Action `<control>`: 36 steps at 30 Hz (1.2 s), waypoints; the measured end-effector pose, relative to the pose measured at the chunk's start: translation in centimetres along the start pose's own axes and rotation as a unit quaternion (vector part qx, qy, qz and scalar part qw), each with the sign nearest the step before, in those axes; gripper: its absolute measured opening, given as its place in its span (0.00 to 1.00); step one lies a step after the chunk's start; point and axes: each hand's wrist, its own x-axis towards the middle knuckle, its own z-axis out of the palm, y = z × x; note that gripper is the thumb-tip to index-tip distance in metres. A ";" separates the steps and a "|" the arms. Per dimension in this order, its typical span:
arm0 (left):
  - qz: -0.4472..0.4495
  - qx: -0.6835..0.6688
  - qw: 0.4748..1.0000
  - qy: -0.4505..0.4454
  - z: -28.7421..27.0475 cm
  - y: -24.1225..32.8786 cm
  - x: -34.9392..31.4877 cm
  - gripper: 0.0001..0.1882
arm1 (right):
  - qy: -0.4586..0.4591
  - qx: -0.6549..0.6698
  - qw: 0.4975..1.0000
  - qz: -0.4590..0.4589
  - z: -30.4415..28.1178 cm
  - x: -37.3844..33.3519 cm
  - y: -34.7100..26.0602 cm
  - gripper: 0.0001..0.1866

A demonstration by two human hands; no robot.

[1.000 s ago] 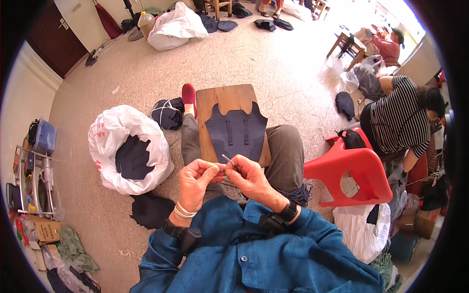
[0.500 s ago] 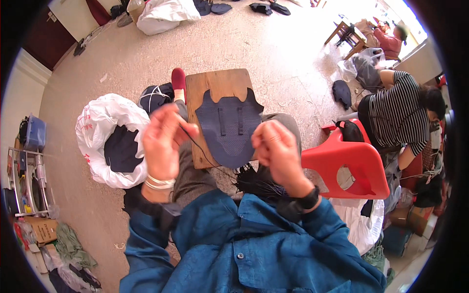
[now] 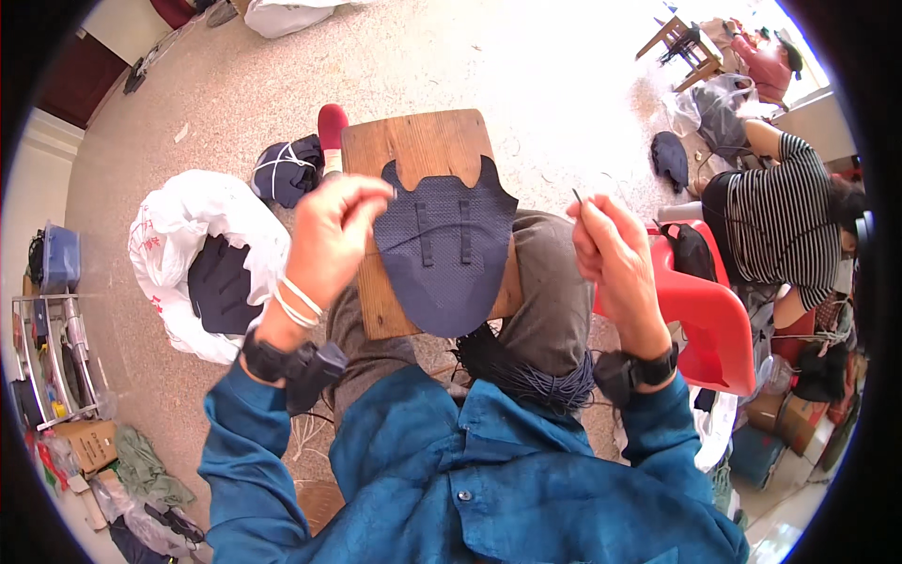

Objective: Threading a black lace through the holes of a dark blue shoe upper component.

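A navy mesh piece (image 3: 442, 291), shaped like a flat shoe upper with two narrow strips on it, lies on a wooden board (image 3: 409, 141) in front of me. Above its left side is my left hand (image 3: 329, 249), thumb and fingers pinched; a thin dark cord (image 3: 451, 224) runs to it across the piece. My right hand (image 3: 618, 268), raised to the right of the board, pinches a short dark cord end between thumb and finger. Below the board, a bundle of dark cords (image 3: 554, 381) rests by my right thigh.
At left stand a white bag (image 3: 164, 221) with dark pieces inside and a tied dark bundle (image 3: 287, 171). A red plastic chair (image 3: 709, 320) is at right, near a person in a striped top (image 3: 785, 216). Another person (image 3: 761, 70) sits farther back by a wooden stool (image 3: 681, 47).
My hands have moved farther apart, the right one outward to the right. The cord now crosses above the navy piece, and the cord bundle shows more fully.
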 end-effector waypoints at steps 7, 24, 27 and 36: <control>-0.326 -0.168 0.926 -0.092 -1.0 1.3 -3.9 0.07 | 0.110 -0.005 0.994 -0.013 -5.6 -1.3 1.1 0.09; 0.025 0.199 0.975 -0.093 5.4 -5.7 -4.6 0.04 | -0.106 -0.270 0.905 -0.311 6.4 5.2 10.9 0.04; 0.050 0.196 0.973 -0.109 5.0 -6.0 -4.6 0.04 | -0.123 -0.213 0.927 -0.285 7.3 5.8 14.1 0.03; 0.031 0.259 0.952 -0.157 5.6 -5.3 -3.8 0.05 | -0.149 -0.181 0.955 -0.183 6.9 6.4 13.9 0.04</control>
